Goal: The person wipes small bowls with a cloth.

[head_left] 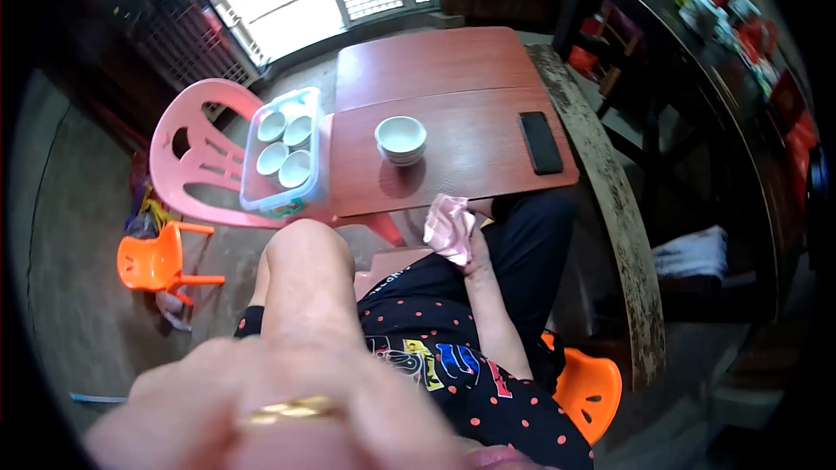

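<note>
My left hand (287, 400) is raised very close to the camera, large and blurred at the bottom of the view. Its fingers look curled, a gold ring (294, 410) shows on one of them, and the fingertips are out of sight. My left forearm and bent elbow reach up behind it. Over my lap, at the near edge of the table, my right hand (476, 252) is closed around a crumpled pink cloth (449, 228). Beyond it, a small stack of white bowls (401, 139) stands upright on the brown table (461, 178).
A clear plastic bin (283, 200) with several white bowls (296, 169) sits on a pink chair (196, 152) left of the table. A black phone (542, 143) lies at the table's right. A worn wooden bench (610, 209) runs alongside. An orange stool (157, 259) stands at left.
</note>
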`<state>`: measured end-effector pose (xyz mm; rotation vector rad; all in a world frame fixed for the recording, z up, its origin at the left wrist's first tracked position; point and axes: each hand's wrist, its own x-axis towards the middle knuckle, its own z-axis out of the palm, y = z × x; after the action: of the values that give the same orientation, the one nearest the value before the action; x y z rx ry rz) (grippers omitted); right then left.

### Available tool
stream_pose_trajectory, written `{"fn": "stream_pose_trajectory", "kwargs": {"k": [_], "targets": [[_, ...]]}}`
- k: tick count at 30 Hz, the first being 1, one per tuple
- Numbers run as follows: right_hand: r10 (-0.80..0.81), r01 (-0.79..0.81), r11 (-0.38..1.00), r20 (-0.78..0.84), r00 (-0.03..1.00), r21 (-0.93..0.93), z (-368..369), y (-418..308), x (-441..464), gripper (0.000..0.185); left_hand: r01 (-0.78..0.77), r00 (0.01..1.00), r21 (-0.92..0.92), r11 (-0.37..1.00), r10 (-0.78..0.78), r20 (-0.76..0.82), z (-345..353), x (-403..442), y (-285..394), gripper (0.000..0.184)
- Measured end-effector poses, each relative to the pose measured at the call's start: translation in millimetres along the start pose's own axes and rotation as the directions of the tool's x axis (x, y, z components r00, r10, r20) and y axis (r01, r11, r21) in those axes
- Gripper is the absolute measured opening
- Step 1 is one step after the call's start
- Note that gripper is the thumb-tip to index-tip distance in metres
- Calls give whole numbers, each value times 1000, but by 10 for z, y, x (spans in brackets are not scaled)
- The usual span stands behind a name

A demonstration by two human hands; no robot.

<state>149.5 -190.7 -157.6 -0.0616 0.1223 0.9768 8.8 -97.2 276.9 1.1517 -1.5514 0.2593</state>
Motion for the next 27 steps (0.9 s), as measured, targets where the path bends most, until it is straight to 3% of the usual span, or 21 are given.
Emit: {"fn": "stream_pose_trajectory", "kwargs": {"k": [4, 9, 10, 11, 12, 14, 15, 16, 19, 21, 23, 24, 26, 27], "targets": [[-20, 16, 999, -102, 995, -35, -205, 1, 125, 40, -52, 989, -209, 976, 21, -148, 16, 47, 52, 18], [16, -15, 999, 22, 1000, -40, -190, 14, 112, 41, -13, 886, -284, 959, -120, -448, 159, 222, -55, 17], [17, -16, 999, 39, 999, -38, -204, 14, 121, 41, -279, 859, -53, 959, 224, -460, 163, 280, -298, 18], [7, -6, 1000, 80, 997, -23, -228, 7, 127, 42, -555, 701, 206, 806, 587, -406, 167, 339, -539, 20], [25, -33, 997, 121, 992, 63, -279, 6, 155, 49, -730, 472, 389, 562, 826, -307, 171, 400, -778, 21], [7, -8, 1000, 65, 998, 16, -390, 29, 191, 48, -736, 565, 254, 628, 776, -280, 205, 252, -682, 19], [14, -19, 998, 68, 998, 63, -177, 15, 117, 46, -610, 710, 228, 759, 651, -268, 286, 112, -616, 14], [9, -14, 997, 57, 998, 81, -195, 13, 124, 45, -646, 658, 252, 721, 693, -295, 303, 143, -735, 10], [28, -29, 998, 31, 999, 54, -282, 4, 132, 44, -551, 746, 30, 834, 509, -429, 278, 121, -771, 9], [10, -11, 999, -30, 1000, -40, -196, 9, 130, 43, -606, 727, 30, 795, 569, -383, 225, 108, -835, 13], [3, -5, 998, -34, 999, -70, -156, 5, 104, 43, -357, 899, -127, 926, 303, -315, 213, 62, -683, 21], [4, -7, 998, -51, 999, -63, -200, -2, 125, 43, -335, 897, -152, 930, 265, -353, 225, 94, -682, 24], [-20, 16, 996, -50, 999, -85, -261, 2, 153, 44, -337, 926, -181, 924, 290, -243, 158, 53, -695, 23], [-32, 30, 997, -33, 999, -69, -178, 12, 118, 44, -211, 961, -165, 964, 173, -218, 190, -38, -642, 20]]}}
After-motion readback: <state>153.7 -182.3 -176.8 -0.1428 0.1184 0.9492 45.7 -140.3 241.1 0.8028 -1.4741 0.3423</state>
